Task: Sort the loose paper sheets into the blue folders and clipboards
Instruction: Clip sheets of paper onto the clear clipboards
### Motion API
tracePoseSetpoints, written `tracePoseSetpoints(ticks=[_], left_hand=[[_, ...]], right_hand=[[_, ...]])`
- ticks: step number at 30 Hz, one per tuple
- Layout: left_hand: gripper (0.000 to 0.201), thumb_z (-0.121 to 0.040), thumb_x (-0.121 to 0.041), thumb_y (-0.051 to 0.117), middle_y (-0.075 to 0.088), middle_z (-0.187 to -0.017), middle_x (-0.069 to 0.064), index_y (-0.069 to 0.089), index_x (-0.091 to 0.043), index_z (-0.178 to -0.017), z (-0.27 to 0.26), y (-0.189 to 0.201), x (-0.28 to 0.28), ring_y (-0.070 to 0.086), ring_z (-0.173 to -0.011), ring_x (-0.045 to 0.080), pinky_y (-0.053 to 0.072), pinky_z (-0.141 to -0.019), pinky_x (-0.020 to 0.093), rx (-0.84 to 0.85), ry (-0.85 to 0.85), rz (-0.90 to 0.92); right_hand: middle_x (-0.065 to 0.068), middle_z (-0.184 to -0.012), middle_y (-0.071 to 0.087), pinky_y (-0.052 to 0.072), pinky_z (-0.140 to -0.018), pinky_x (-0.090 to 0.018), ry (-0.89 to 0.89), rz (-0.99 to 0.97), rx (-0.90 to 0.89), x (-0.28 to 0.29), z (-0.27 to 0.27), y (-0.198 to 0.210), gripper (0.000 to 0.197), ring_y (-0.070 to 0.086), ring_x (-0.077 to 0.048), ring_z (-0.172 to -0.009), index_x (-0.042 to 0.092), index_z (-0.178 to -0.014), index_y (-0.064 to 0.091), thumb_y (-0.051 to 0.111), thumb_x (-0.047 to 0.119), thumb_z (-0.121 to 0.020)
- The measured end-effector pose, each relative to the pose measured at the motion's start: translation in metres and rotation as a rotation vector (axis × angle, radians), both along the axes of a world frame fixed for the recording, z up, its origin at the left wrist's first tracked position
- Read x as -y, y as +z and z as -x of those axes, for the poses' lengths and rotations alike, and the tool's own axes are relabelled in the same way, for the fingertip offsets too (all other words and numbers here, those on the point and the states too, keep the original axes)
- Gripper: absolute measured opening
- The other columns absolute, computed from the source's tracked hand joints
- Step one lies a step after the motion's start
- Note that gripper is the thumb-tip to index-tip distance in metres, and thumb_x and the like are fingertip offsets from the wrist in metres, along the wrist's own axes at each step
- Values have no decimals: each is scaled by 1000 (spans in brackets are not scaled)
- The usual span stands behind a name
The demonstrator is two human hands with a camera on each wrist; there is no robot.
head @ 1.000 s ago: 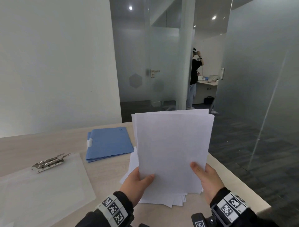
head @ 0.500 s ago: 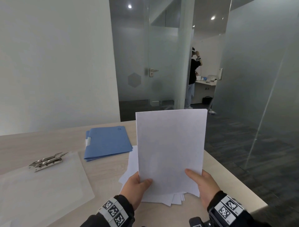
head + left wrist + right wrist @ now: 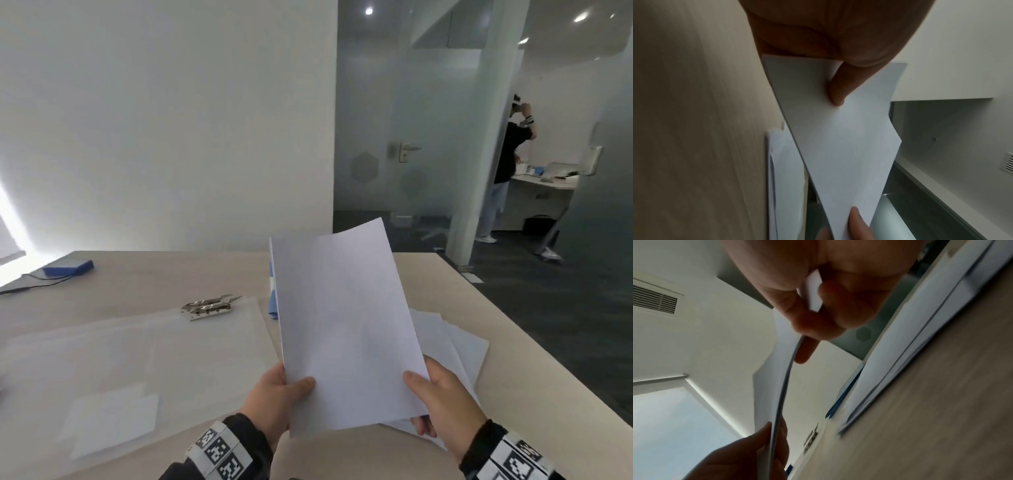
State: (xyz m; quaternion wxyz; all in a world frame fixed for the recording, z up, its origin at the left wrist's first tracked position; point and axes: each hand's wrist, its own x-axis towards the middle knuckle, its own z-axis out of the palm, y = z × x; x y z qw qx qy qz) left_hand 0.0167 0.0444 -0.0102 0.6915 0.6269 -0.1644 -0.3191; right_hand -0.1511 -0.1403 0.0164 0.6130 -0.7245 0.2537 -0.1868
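Observation:
I hold a stack of white paper sheets (image 3: 346, 322) upright over the wooden table. My left hand (image 3: 274, 394) pinches its lower left corner, thumb on the front. My right hand (image 3: 442, 401) pinches the lower right corner. The same stack of sheets (image 3: 842, 138) shows in the left wrist view, and edge-on as the sheets (image 3: 781, 394) in the right wrist view. More loose sheets (image 3: 448, 342) lie on the table behind it. A clear clipboard (image 3: 137, 359) with a metal clip (image 3: 210, 306) lies to the left. The blue folder (image 3: 272, 308) is mostly hidden behind the stack.
A blue box (image 3: 68, 267) with a dark cable (image 3: 30, 284) sits at the far left of the table (image 3: 513, 359). The table's right edge drops to dark floor. A person (image 3: 507, 171) stands far off behind glass partitions.
The view has swung left, so the clipboard now sits near the centre. The held stack has tilted and moved left, covering the blue folder; both hands keep their grip.

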Motion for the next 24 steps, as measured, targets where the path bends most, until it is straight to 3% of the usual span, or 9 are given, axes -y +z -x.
tracePoseSetpoints(ticks=[2, 4, 5, 8, 9, 11, 17, 21, 24], left_hand=[[43, -72, -11, 67, 75, -107, 13, 62, -10, -115, -7, -1, -27, 70, -99, 36, 59, -79, 48, -10, 24, -41], [41, -73, -16, 68, 75, -109, 12, 63, -14, -113, -15, 0, -54, 70, -101, 35, 57, -85, 49, -15, 67, -69], [33, -79, -17, 68, 74, -109, 12, 63, -14, -112, -18, 1, -68, 71, -98, 32, 58, -82, 46, -6, 95, -94], [17, -94, -16, 55, 74, -91, 11, 64, -9, -106, -29, 5, -111, 70, -68, 22, 52, -54, 29, 42, 223, -161], [16, -94, -15, 54, 72, -83, 7, 65, -8, -104, -32, 7, -127, 67, -61, 19, 47, -49, 26, 66, 277, -178], [14, -93, -15, 55, 72, -80, 3, 67, -12, -99, -37, 9, -158, 66, -64, 16, 43, -50, 24, 158, 376, -239], [18, -88, -11, 60, 72, -89, -5, 71, -25, -85, -59, 13, -246, 62, -86, 16, 42, -69, 21, 437, 660, -488], [36, -90, -18, 59, 59, -130, 1, 60, -19, -126, -83, 13, -304, 50, -127, 20, 35, -106, 31, 487, 761, -735], [70, -81, -47, 51, 42, -151, 5, 37, -25, -146, -90, 5, -330, 28, -145, 23, 26, -117, 38, 321, 601, -1029]], right_hand=[[-16, -60, 47, 29, -46, -25, 54, -14, 11, -12, -22, -4, 27, 37, -22, -45, 26, -100, 70, 45, 14, -99], [-10, -55, 48, 28, -41, -21, 84, -33, 8, -24, -44, -7, 26, 34, -20, -40, 21, -101, 69, 46, 10, -98], [-7, -54, 50, 27, -40, -20, 93, -47, 6, -31, -56, -8, 25, 34, -19, -38, 19, -101, 69, 46, 8, -98], [-6, -62, 57, 27, -40, -18, 107, -121, -5, -53, -93, -13, 23, 37, -17, -40, 15, -98, 70, 49, 7, -97], [-8, -66, 58, 28, -41, -18, 107, -135, -10, -62, -104, -14, 22, 38, -17, -43, 14, -97, 70, 49, 7, -96], [-10, -69, 56, 29, -42, -18, 107, -147, -22, -78, -125, -17, 21, 39, -19, -46, 14, -94, 70, 50, 7, -95], [-9, -60, 53, 26, -43, -20, 192, -181, -49, -129, -172, -21, 16, 44, -19, -43, 9, -95, 66, 50, 6, -94], [-10, -60, 52, 27, -46, -23, 253, -219, -79, -164, -192, -19, 15, 44, -20, -43, 8, -87, 62, 50, 4, -94], [-11, -62, 53, 29, -41, -20, 299, -231, -93, -184, -202, -18, 14, 45, -19, -42, 9, -90, 63, 50, 5, -94]])
